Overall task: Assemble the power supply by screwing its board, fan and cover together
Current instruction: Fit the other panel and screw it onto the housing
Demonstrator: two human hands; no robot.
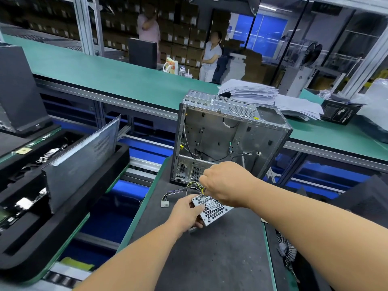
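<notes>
Your left hand (187, 211) grips the near-left edge of the power supply (212, 208), a small steel box with a honeycomb-perforated grille, tilted above the dark matte worktop (210, 259) near its far edge. Your right hand (225, 183) pinches the yellow and black cable bundle (184, 189) at the box's far corner. Just beyond stands an open bare-metal computer case (226, 137); the worktop's near half lies open.
</notes>
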